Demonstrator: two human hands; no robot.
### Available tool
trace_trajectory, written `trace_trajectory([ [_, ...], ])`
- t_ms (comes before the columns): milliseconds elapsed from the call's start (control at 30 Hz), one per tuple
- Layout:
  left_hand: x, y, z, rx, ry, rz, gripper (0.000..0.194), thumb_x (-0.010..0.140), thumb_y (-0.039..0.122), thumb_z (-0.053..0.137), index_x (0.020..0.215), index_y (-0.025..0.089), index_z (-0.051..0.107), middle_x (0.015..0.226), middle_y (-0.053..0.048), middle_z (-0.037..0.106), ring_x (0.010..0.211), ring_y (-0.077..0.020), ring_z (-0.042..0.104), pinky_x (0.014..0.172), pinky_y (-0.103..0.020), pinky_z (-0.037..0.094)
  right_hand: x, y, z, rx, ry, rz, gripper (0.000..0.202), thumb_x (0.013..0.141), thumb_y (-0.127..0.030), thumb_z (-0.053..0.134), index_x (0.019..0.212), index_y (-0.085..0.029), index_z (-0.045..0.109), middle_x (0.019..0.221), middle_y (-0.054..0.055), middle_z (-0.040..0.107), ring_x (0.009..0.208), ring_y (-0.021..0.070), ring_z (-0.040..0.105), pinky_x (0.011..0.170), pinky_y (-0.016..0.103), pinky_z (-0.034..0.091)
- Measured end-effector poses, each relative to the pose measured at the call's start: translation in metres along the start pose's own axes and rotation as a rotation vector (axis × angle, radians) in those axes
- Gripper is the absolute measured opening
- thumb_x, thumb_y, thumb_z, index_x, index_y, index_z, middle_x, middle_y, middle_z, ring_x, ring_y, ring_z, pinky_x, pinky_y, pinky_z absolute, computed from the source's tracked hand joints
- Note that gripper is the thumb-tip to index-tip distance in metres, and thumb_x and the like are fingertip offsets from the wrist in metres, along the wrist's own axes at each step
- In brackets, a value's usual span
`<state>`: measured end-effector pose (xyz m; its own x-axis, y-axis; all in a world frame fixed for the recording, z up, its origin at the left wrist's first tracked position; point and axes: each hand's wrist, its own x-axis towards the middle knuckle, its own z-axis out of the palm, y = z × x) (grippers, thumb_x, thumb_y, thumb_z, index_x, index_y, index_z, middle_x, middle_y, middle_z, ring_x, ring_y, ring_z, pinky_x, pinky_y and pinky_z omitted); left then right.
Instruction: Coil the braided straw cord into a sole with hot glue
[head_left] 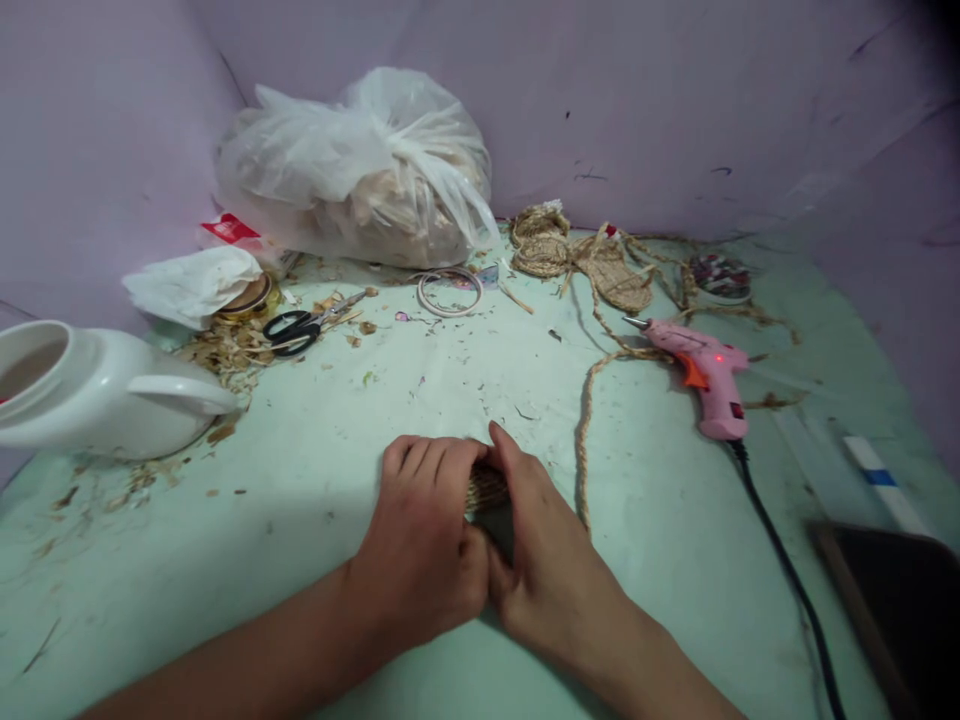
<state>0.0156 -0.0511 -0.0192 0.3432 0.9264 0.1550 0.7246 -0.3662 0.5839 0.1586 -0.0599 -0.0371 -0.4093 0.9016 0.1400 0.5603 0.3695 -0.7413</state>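
Note:
My left hand (pixel 424 535) and my right hand (pixel 544 540) meet low in the middle of the view. Both are closed around a coiled straw braid (pixel 486 490), of which only a small part shows between them. Most of the piece is hidden by my fingers. A length of straw braid (pixel 585 440) runs from beside my right hand up toward a pink glue gun (pixel 709 370). The glue gun lies on its side with a red light lit and its nozzle pointing left.
At the back stand a tied plastic bag (pixel 360 170) and woven straw pieces (pixel 611 270). Scissors (pixel 296 330), a tape roll (pixel 450 310) and a white jug (pixel 112 390) lie left among scraps. On the right are a black cord (pixel 787 560) and a dark flat object (pixel 892 610).

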Motion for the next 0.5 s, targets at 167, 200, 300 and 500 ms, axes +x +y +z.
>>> trace_trajectory([
  [167,0.0015,-0.0033,0.0014,-0.055,0.034,0.041,0.051,0.053,0.011,0.042,0.103,0.017,0.044,0.095,-0.008,0.056,0.087,-0.0243,0.051,0.084,-0.046,0.034,-0.0011,-0.0019,0.0023,0.026,-0.001,0.028,0.074,0.078,-0.016,0.049,0.141,-0.005,0.013,0.130,0.022,0.046,0.117,0.0277,0.046,0.097,0.047,0.044],
  [200,0.0016,-0.0038,0.0011,-0.057,0.033,0.049,0.052,0.053,0.011,0.042,0.104,0.017,0.044,0.096,-0.008,0.056,0.088,-0.0245,0.050,0.085,-0.046,0.034,-0.0012,-0.0019,0.0026,0.024,-0.003,0.028,0.075,0.078,-0.017,0.050,0.142,-0.006,0.012,0.131,0.021,0.045,0.118,0.0276,0.045,0.098,0.047,0.043],
  [300,0.0020,-0.0047,-0.0006,-0.065,0.013,0.074,0.054,0.052,0.012,0.043,0.107,0.016,0.044,0.096,-0.009,0.055,0.089,-0.0247,0.050,0.087,-0.047,0.034,-0.0014,-0.0012,0.0034,0.023,-0.006,0.018,0.077,0.078,-0.017,0.051,0.142,-0.006,0.010,0.133,0.020,0.043,0.121,0.0272,0.043,0.099,0.046,0.042],
  [500,0.0025,-0.0043,-0.0008,-0.027,0.004,0.090,0.054,0.054,0.013,0.044,0.108,0.014,0.043,0.095,-0.010,0.054,0.087,-0.0248,0.048,0.086,-0.049,0.034,-0.0010,-0.0001,0.0047,0.038,-0.004,-0.006,0.082,0.075,-0.015,0.051,0.143,-0.006,0.007,0.136,0.020,0.040,0.123,0.0265,0.040,0.102,0.045,0.039],
])
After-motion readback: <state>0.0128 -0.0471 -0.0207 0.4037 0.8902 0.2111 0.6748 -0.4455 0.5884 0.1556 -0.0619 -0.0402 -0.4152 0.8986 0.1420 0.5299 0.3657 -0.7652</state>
